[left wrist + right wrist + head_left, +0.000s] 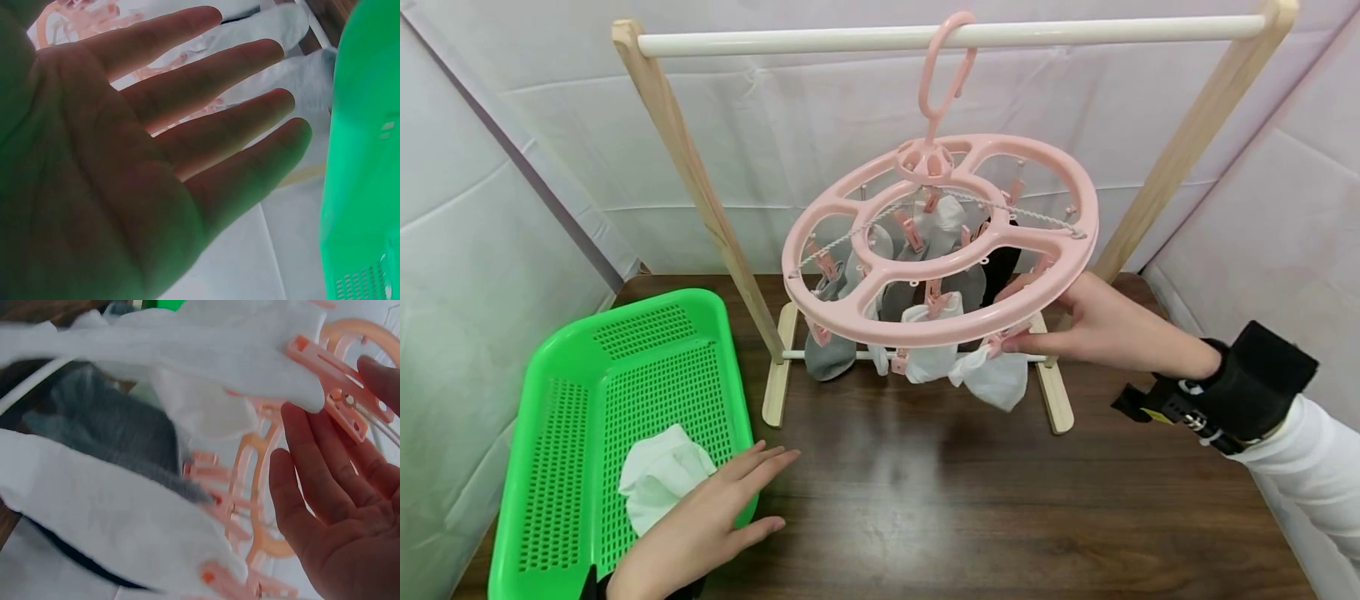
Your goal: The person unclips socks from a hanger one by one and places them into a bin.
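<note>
A pink round clip hanger [842, 312] is hooked over a white rail. At its front right my right hand [1082, 325] pinches a pink clothespin [325, 381], thumb on one side and fingers on the other. That clothespin bites a white sock [996, 377], which hangs below the ring. My left hand [711, 517] hovers at the right rim of the green basket [741, 396], fingers spread and holding nothing. Inside the basket lies a crumpled white cloth [662, 475], partly covered by the left hand in the head view.
Several grey [830, 357], white [932, 358] and black [1000, 258] socks hang from other clips. The wooden stand [700, 183] has feet on the brown table [910, 500]. White fabric walls [572, 125] enclose the back and sides.
</note>
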`<state>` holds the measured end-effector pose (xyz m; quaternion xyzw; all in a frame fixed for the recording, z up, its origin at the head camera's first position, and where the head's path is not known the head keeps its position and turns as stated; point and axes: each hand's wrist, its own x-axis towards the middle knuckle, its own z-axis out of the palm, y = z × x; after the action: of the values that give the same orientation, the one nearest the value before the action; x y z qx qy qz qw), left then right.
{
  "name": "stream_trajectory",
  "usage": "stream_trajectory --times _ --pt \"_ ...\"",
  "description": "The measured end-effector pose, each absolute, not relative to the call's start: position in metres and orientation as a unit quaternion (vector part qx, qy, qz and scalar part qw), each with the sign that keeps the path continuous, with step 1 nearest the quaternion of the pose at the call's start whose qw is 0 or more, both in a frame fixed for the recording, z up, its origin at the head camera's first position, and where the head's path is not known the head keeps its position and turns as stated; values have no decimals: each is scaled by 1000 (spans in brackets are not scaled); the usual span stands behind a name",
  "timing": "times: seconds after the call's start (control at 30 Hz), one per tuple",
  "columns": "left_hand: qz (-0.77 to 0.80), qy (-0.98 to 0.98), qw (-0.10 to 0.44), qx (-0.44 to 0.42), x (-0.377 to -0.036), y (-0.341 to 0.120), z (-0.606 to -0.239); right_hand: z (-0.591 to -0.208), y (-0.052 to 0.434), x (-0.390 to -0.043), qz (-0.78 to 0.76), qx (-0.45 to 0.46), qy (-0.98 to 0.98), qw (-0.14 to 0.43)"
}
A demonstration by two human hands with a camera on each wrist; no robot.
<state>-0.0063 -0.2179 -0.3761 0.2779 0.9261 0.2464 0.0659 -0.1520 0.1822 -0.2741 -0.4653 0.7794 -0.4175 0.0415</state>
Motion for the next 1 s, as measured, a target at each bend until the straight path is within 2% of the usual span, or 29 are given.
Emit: stream_trajectory --times 0.2,0.33,0.53,0.77,1.0 --pt "277 911 70 296 -11 -206 -383 -277 168 -152 -424 -455 782 42" --pt "287 907 52 305 -14 -194 -387 -278 161 -151 -424 -458 780 38" --pt "301 903 -15 306 -22 -177 -394 -282 151 -150 -448 -463 763 50" --pt "387 874 -73 285 -38 -157 -390 -287 138 -141 -456 -467 755 63" --pt "440 842 -80 302 -50 -135 -382 -292 124 -136 -411 -481 774 9"
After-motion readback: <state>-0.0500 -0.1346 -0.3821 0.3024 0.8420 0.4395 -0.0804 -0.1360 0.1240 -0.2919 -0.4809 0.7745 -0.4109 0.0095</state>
